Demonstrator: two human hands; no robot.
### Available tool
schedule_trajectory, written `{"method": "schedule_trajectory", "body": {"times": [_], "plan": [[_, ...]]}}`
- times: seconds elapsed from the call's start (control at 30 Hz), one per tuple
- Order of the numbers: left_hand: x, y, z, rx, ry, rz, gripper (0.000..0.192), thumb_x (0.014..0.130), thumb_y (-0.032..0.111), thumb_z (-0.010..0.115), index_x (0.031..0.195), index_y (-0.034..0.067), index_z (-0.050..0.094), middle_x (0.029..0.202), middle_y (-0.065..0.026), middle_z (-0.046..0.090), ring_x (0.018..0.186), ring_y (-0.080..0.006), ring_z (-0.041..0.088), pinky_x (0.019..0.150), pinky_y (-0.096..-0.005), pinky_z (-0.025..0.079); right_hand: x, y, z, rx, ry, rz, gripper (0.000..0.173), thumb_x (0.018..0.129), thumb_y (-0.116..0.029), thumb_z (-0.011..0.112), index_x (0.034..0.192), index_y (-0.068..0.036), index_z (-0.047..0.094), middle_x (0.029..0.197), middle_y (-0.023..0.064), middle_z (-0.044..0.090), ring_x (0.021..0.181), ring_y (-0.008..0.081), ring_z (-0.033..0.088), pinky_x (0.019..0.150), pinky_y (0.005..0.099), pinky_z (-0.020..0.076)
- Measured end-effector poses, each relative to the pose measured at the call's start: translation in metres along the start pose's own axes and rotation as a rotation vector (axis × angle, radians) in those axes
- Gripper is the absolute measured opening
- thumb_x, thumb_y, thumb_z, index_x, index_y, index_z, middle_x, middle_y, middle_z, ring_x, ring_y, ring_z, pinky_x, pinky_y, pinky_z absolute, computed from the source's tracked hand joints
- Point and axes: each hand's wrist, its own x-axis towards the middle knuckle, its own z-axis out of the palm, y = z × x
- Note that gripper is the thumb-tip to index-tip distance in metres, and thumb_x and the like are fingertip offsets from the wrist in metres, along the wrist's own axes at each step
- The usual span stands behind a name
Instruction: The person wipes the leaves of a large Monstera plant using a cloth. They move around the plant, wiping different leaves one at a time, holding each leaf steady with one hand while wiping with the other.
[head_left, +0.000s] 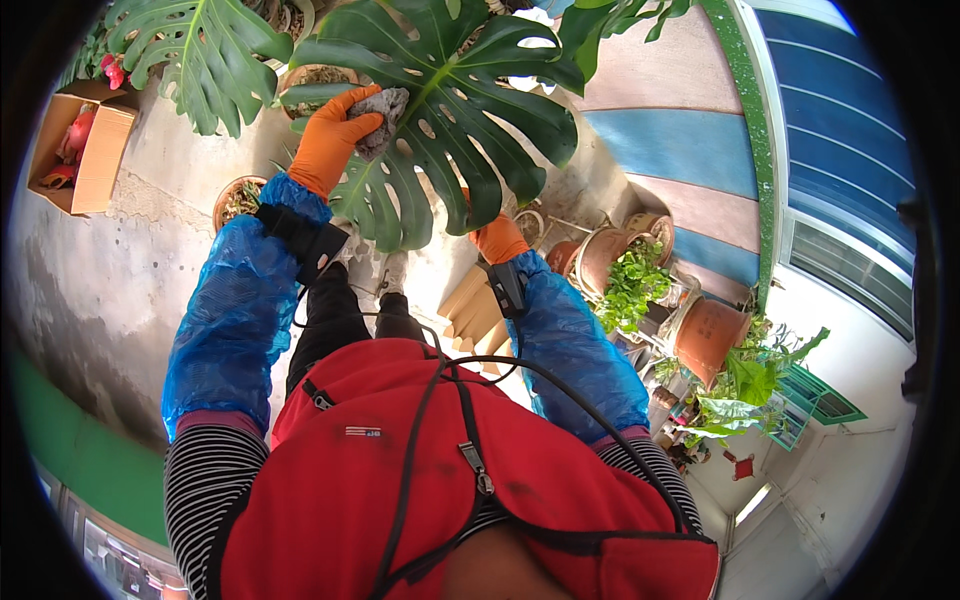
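My left hand (325, 148), in an orange rubber glove, grips a crumpled grey cloth (388, 120) between thumb and fingers. The cloth rests against the upper face of a large, split monstera leaf (442, 73), close to its pale midrib. At the leaf's lower right edge is my right hand (501, 240), gloved in the same orange. One orange fingertip shows by the edge, while the leaf hides the other fingers, so their grip is unclear. Blue plastic sleeve covers and black wrist devices are on both forearms.
Another monstera leaf (199, 56) spreads at upper left, above an open cardboard box (105, 161). A small potted plant (238, 201) stands by my left forearm. Terracotta pots (709, 334) with greenery line the right side, near folded cardboard (472, 300). A black cable (570, 390) crosses my red vest.
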Motion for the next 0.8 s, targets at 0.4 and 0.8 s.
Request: {"method": "schedule_trajectory", "body": {"times": [0.4,0.8], "plan": [[0.004,0.0,-0.009,-0.031,-0.047,-0.052,0.043,0.09,0.002,0.067,0.132,0.006,0.062,0.117,-0.0054,0.067,0.1,-0.0131,0.064,0.088,-0.0261,0.053,-0.021,-0.048,0.052,-0.135,-0.421,-0.124,0.064,0.097,-0.049,0.057,0.145,-0.008,0.048,0.138,0.0098,0.058,0.111,0.0206,0.063,0.091,0.0349,0.0541],[-0.026,-0.034,0.049,0.517,-0.012,0.329,0.044,0.082,0.002,0.064,0.125,0.001,0.062,0.122,-0.0188,0.06,0.114,-0.0337,0.06,0.099,-0.037,0.048,-0.071,-0.06,0.133,0.38,-0.416,0.007,0.117,0.07,-0.098,0.029,0.157,-0.02,0.03,0.153,0.0053,0.04,0.139,0.0303,0.037,0.115,0.0562,0.0278]]}}
